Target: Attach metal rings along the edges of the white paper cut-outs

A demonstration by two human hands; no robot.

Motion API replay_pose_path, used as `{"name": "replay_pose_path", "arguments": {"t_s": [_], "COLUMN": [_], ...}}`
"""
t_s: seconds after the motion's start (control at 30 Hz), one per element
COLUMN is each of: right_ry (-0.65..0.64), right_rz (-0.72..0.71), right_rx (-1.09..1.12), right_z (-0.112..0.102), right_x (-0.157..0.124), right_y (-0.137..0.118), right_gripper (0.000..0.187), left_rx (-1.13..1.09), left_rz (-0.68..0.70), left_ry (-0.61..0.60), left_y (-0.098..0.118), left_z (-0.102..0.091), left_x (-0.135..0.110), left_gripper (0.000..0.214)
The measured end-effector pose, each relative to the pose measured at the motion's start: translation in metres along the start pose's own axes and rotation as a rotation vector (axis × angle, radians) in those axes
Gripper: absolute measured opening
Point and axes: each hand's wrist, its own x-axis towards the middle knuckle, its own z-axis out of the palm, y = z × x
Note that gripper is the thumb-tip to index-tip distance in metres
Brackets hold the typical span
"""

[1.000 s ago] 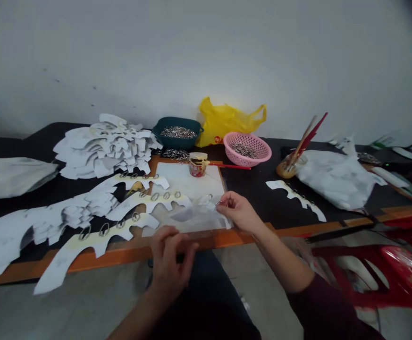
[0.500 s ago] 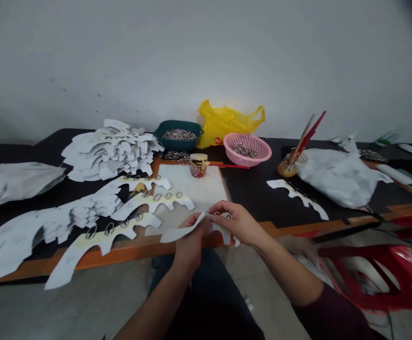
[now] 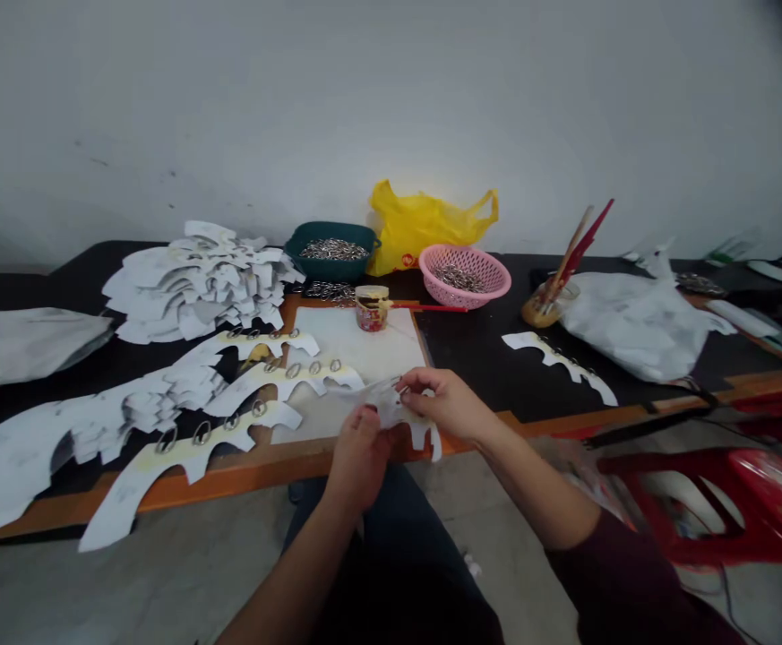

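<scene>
Over the table's front edge, my left hand is closed on a white scalloped cut-out piece, which is slightly blurred. My right hand has thumb and fingers pinched at the piece's upper edge, by a small metal ring. Whether the fingertips grip the ring or the piece itself is hard to make out. To the left lie similar white pieces with oval metal rings standing along a yellowish glue strip. A glue tub with a red-handled brush across it stands on a white sheet beyond my hands.
Stacked white cut-outs fill the left. At the back are a green basket and a pink basket of metal rings, and a yellow bag. Rightward are a brush jar, white bag and red stool.
The held piece has turned from nearly edge-on to showing more of its face. My left hand has rotated and moved slightly lower; my right fingers have shifted along the upper edge.
</scene>
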Motion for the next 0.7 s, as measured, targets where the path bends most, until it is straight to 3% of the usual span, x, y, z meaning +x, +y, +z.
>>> {"name": "replay_pose_path", "arguments": {"t_s": [0.2, 0.37, 0.47, 0.57, 0.7], "right_ry": [-0.010, -0.166, -0.104, -0.012, -0.027], "right_rz": [0.022, 0.046, 0.080, 0.071, 0.052], "right_rx": [0.104, 0.227, 0.255, 0.302, 0.283], "right_z": [0.009, 0.002, 0.001, 0.007, 0.016], "right_x": [0.000, -0.006, -0.007, -0.009, -0.013], "right_y": [0.004, 0.005, 0.008, 0.010, 0.010], "right_gripper": [0.018, 0.025, 0.022, 0.023, 0.025], "left_rx": [0.080, -0.034, -0.158, -0.309, -0.241], "left_rz": [-0.032, -0.111, -0.165, -0.185, -0.161], "left_ry": [0.029, 0.069, 0.005, -0.057, 0.037], "left_y": [-0.001, 0.006, 0.008, 0.003, -0.004], "left_z": [0.000, -0.002, -0.006, -0.009, -0.009], "left_x": [0.000, 0.002, 0.000, -0.007, -0.015], "left_gripper": [0.029, 0.029, 0.030, 0.044, 0.041]}}
